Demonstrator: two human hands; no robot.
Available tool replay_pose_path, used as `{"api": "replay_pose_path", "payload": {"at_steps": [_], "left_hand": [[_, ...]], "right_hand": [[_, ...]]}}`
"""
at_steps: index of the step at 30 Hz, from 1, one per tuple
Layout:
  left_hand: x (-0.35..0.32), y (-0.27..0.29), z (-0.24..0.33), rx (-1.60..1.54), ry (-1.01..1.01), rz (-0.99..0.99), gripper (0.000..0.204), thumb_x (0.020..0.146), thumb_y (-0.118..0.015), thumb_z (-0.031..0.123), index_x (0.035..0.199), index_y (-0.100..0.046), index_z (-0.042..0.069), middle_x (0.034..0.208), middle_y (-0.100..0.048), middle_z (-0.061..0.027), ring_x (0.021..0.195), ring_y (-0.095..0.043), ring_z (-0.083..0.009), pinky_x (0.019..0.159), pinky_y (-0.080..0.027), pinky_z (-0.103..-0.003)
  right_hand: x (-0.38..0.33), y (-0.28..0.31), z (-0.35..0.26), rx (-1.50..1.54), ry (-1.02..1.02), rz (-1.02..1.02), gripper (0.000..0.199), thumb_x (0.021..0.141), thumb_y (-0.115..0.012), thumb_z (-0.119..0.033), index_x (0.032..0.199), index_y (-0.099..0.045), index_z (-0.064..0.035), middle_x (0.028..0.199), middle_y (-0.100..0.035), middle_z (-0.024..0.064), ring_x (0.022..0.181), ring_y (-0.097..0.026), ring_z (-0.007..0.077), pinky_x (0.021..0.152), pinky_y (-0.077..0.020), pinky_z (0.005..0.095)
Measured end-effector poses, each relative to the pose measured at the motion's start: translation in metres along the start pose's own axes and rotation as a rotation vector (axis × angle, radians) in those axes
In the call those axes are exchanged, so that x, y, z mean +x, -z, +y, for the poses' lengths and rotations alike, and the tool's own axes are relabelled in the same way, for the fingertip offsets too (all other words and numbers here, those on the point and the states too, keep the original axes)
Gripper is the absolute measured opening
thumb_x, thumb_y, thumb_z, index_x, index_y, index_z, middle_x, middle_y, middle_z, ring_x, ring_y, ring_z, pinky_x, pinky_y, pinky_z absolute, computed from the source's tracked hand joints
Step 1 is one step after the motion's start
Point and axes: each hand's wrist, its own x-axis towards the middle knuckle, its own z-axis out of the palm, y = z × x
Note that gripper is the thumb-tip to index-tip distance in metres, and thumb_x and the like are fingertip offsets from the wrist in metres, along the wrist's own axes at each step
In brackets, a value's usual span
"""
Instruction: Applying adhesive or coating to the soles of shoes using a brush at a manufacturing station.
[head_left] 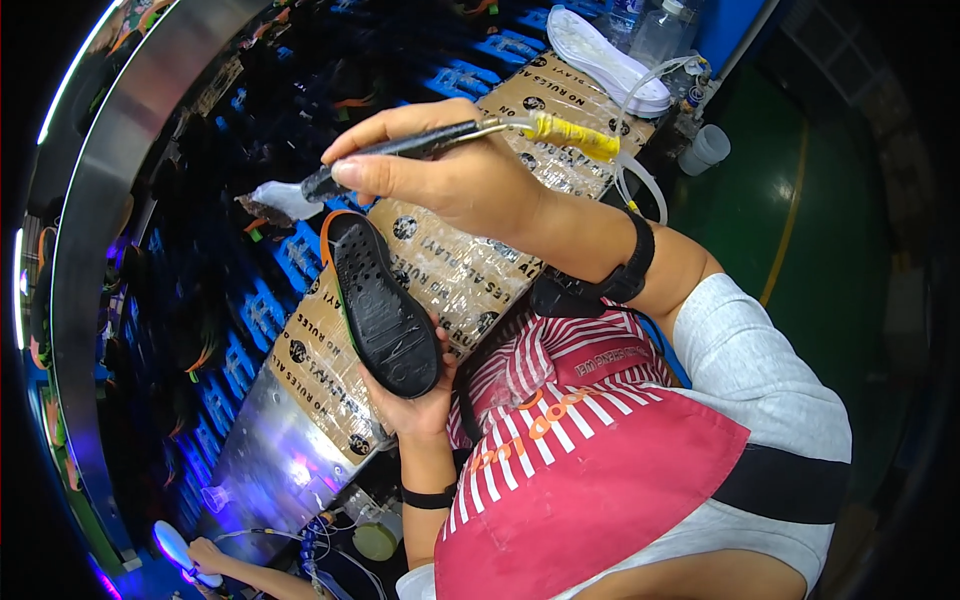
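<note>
My left hand [425, 402] grips a black shoe sole [385, 310] from below, its fingers curled round the near end. The sole has small holes toward its far end and an orange and green edge. My right hand [455, 175] is closed on a black-handled brush [415, 147], held like a pen above the sole's far end. The brush's whitish, wet-looking head [285, 202] points left, apart from the sole. Yellow wrapping and a clear tube [645, 185] run from the handle's rear end.
Printed brown covering [440, 255] lies over the bench, with bare metal [275, 440] nearer. Blue holders [265, 310] line the dark conveyor at left. At far right are a white sole [605, 60], clear bottles [660, 30] and a white cup [705, 150]. Another person's hand [207, 557] holds a pale sole.
</note>
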Motion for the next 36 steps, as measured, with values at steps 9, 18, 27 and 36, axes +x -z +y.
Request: {"api": "replay_pose_path", "payload": {"at_steps": [9,18,27,36], "left_hand": [[0.001,0.005,0.0,0.049,0.002,-0.006,0.075,0.079,-0.038,0.065,0.131,-0.039,0.012,0.123,-0.046,-0.0212,0.102,-0.051,-0.0357,0.077,-0.047,-0.044],[-0.001,0.002,-0.002,0.178,-0.166,-0.004,0.073,0.08,-0.033,0.067,0.129,-0.04,0.014,0.121,-0.049,-0.0147,0.102,-0.05,-0.031,0.077,-0.045,-0.043],[-0.004,-0.014,-0.005,0.24,-0.466,0.169,0.064,0.085,-0.03,0.062,0.127,-0.042,0.016,0.123,-0.049,-0.0076,0.113,-0.047,-0.0255,0.097,-0.038,-0.042],[-0.006,-0.009,0.004,0.246,-0.584,0.098,0.056,0.089,-0.03,0.055,0.124,-0.045,0.014,0.117,-0.053,-0.0079,0.103,-0.053,-0.0245,0.09,-0.044,-0.039]], "right_hand": [[-0.027,-0.014,0.028,0.055,-0.174,-0.103,0.022,0.08,-0.066,-0.014,0.096,-0.065,0.0013,0.075,-0.063,0.0049,0.069,-0.057,0.0071,0.062,-0.0452,0.02],[-0.062,-0.026,0.052,-0.078,-0.2,-0.059,0.019,0.078,-0.066,-0.011,0.092,-0.065,0.0008,0.078,-0.065,0.0072,0.069,-0.058,0.0088,0.06,-0.0451,0.0221],[-0.109,-0.054,0.062,-0.71,0.341,-0.21,0.025,0.07,-0.069,-0.015,0.09,-0.062,-0.0013,0.068,-0.057,0.0078,0.063,-0.055,0.0227,0.055,-0.0456,0.0297],[-0.118,-0.057,0.058,-0.61,0.38,-0.337,0.027,0.069,-0.069,-0.014,0.092,-0.061,-0.0018,0.07,-0.055,0.0061,0.063,-0.052,0.0219,0.055,-0.0441,0.0296]]}}
